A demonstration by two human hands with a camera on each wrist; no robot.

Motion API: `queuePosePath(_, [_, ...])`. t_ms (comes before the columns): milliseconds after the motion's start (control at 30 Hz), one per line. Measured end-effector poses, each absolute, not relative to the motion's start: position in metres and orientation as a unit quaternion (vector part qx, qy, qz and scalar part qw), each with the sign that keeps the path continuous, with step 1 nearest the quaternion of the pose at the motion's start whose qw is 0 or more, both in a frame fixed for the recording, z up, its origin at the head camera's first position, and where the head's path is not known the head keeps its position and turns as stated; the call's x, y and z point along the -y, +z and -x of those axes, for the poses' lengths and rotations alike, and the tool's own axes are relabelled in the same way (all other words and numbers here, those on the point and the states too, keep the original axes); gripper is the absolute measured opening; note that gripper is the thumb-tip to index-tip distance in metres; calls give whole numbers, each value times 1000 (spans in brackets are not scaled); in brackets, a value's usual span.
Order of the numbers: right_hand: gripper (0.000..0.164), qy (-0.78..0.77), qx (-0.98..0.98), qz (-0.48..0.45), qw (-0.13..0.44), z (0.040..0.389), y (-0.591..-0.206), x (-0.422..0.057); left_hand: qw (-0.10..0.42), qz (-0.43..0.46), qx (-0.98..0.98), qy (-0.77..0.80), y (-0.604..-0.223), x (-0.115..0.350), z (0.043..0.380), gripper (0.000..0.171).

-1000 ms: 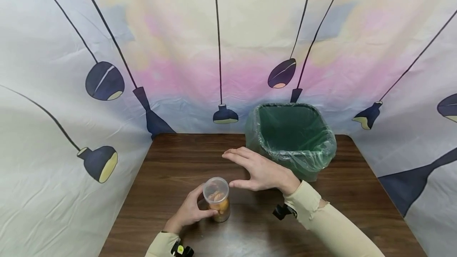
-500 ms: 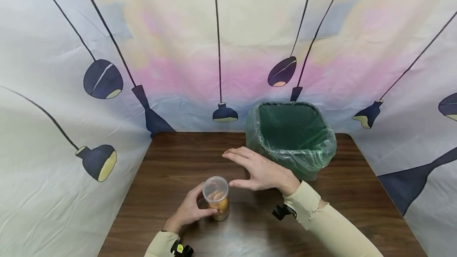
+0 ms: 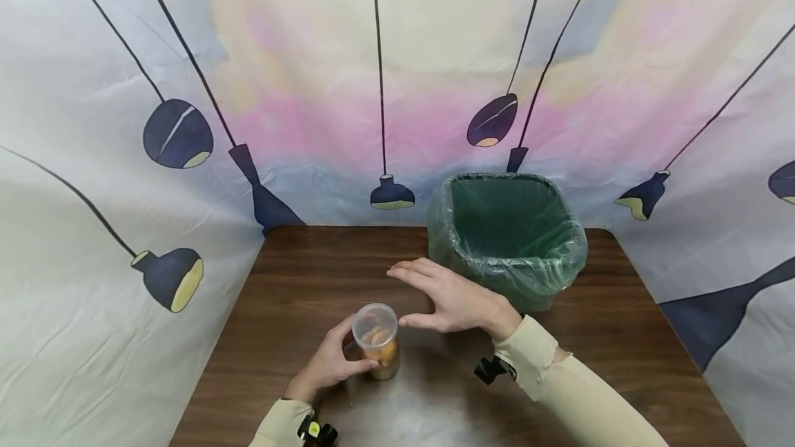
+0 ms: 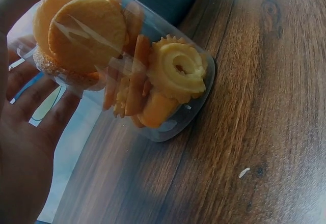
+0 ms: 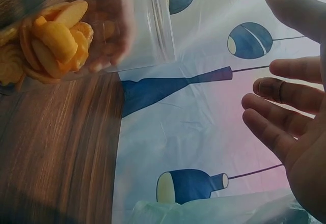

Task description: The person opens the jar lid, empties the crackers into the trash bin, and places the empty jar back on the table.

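Note:
A clear plastic jar of cookies stands upright on the wooden table at the centre front. My left hand grips it from the left, thumb in front and fingers round the far side. Round and ring-shaped cookies show through its wall in the left wrist view. They fill only the lower part of the jar, with bare wall above them. To the right of the jar, at about the height of its top, my right hand is held with straight fingers, apart from it and touching nothing.
A bin lined with a green plastic bag stands at the table's back right, just behind my right hand. A printed cloth hangs behind the table and along both sides. A small white scrap lies near the jar.
Hands and jar hold the same pose. The whole scene sits slightly higher in the head view, as the camera has tilted a little downward.

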State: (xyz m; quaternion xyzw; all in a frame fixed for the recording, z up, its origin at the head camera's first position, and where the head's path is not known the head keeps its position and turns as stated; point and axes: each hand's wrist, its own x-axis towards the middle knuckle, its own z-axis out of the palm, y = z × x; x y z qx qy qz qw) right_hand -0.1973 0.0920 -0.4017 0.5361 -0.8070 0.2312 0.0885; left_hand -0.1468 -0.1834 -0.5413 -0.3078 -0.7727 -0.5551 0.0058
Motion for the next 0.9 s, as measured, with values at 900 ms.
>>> queuePosePath(900, [73, 233, 806, -536, 96, 201, -408, -86, 26, 314, 769, -557, -537, 182, 142, 78])
